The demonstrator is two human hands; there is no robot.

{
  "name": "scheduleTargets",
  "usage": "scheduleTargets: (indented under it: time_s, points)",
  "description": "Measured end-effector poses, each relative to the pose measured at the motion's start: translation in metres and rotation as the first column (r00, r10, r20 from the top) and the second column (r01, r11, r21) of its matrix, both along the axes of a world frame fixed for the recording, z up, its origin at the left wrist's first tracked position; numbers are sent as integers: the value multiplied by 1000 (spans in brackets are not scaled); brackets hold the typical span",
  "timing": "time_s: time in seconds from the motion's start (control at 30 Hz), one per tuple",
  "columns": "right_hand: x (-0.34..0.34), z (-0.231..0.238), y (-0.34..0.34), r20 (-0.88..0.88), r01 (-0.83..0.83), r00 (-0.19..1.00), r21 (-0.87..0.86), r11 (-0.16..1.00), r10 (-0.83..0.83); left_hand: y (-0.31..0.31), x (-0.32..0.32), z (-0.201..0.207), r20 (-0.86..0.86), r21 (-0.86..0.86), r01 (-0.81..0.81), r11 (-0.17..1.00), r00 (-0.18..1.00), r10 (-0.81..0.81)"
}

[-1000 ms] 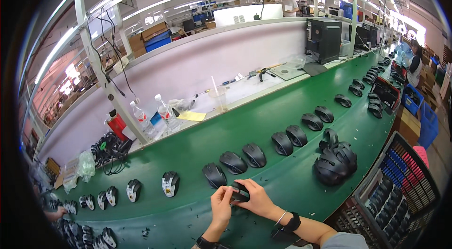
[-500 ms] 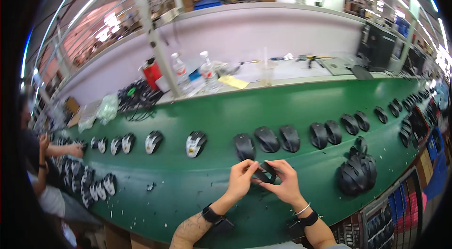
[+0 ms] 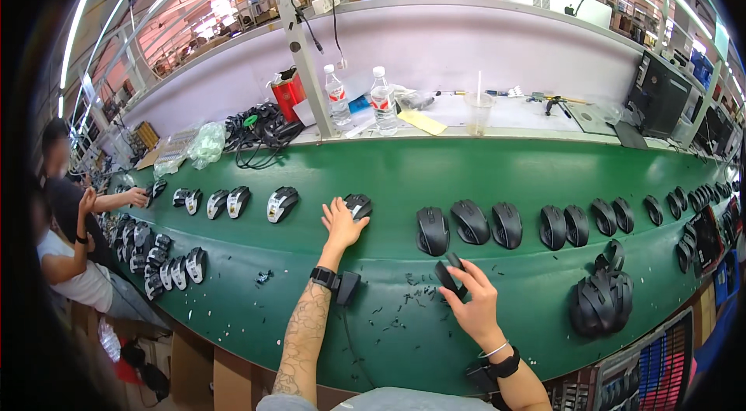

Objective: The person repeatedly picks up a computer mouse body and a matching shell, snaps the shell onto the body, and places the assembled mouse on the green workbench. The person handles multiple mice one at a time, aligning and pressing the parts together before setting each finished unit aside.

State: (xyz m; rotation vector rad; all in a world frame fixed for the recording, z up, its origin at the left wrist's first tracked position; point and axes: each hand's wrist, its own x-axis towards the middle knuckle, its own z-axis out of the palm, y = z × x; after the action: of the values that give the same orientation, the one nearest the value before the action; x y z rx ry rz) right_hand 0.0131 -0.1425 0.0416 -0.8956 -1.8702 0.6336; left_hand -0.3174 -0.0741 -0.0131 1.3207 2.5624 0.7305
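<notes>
My left hand (image 3: 342, 226) reaches out to a computer mouse (image 3: 358, 205) with a black shell and a pale patch. Its fingers are spread at the mouse's left side, with the thumb at its near edge; whether they press on it I cannot tell. Nearer to me, my right hand (image 3: 475, 301) pinches a thin, curved black plastic mouse part (image 3: 449, 276) between thumb and fingers, raised over the green table (image 3: 311, 170). Small dark bits (image 3: 416, 287) lie scattered beside that hand. Straight beyond it is an all-black mouse (image 3: 432, 231).
Mice with white patches (image 3: 283, 204) line the left, black mice (image 3: 552, 226) the right. A heap of curved black parts (image 3: 602, 298) sits at the right. Bottles (image 3: 383, 102) and a cup (image 3: 479, 112) stand on the back ledge. Another person's hand (image 3: 137, 196) works at far left.
My hands have parted. The left one has moved left and away from me to the mouse, while the right one keeps the black part. The view has shifted left.
</notes>
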Motion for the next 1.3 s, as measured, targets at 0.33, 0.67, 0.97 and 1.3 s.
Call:
scheduleTargets:
  time_s: [0.33, 0.67, 0.97, 1.3]
  points:
    - [-4, -4, -9, 63, -1, 998, 9, 1000, 0, -56, 70, 24, 682, 434, -324, 841, 727, -71]
    - [-22, 2, -26, 4, -107, 994, -76, 991, 108, -123, 133, 28, 896, 432, -325, 841, 259, -360]
    - [-31, -5, -26, -3, -122, 993, -32, 992, 121, -137, 163, 29, 883, 463, -207, 862, 24, -468]
    - [-31, -11, -26, 30, -202, 978, -124, 972, 207, -140, 170, 28, 851, 508, -214, 835, 277, -446]
